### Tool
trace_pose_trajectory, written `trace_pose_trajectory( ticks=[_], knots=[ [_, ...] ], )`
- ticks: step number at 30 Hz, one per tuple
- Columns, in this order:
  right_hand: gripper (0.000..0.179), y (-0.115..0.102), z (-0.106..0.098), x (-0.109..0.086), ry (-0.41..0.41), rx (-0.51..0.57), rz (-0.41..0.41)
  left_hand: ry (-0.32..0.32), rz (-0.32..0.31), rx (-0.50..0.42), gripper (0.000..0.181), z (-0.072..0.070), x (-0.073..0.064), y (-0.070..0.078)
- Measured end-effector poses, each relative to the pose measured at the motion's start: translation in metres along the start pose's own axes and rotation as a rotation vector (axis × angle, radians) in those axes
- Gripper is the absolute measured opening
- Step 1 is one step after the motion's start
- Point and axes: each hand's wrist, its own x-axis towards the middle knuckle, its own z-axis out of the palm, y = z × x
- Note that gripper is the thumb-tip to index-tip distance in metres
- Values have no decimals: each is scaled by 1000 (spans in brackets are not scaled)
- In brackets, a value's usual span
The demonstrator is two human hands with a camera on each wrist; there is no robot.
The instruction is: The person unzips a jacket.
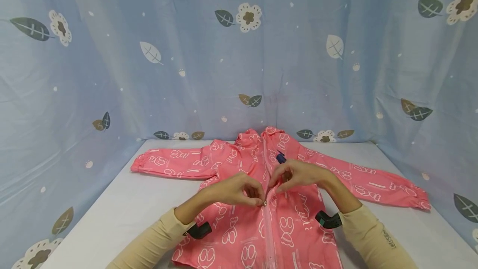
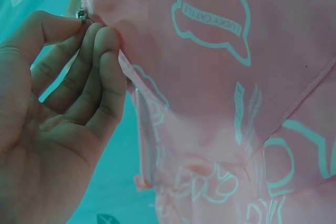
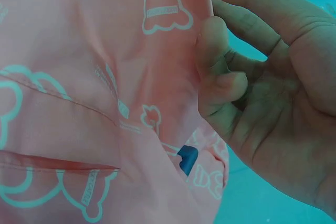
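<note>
A pink jacket (image 1: 239,219) with white cartoon outlines lies front up, its sleeves spread to both sides. My left hand (image 1: 239,190) pinches the small metal zipper pull (image 1: 264,203) at mid-front between thumb and fingertips; the left wrist view shows the pull (image 2: 81,15) at the thumb tip. Just above and to the right, my right hand (image 1: 298,173) pinches the edge of the jacket's right front panel (image 3: 157,77), lifting it a little. Below the pull the zipper (image 1: 269,235) runs joined toward the hem; above it the two front edges part.
The jacket lies on a white table (image 1: 108,215). A small dark blue piece (image 1: 281,158) shows on the jacket just beyond the right hand. Blue curtains (image 1: 201,74) with leaves and flowers enclose the back and both sides. Black devices (image 1: 199,230) sit on both wrists.
</note>
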Motion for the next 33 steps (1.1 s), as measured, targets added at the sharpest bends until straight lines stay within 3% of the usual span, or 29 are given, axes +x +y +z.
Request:
trace_pose_trajectory(
  ticks=[6, 23, 33],
  knots=[
    [18, 1, 1, 1, -23, 60, -8, 12, -11, -14, 8, -4, -1, 0],
    [16, 3, -2, -2, -15, 77, -38, 8, 0, 1, 8, -4, 0, 3],
    [16, 5, -5, -4, -12, 102, 6, 3, 1, 12, 9, -3, 0, 4]
  ],
)
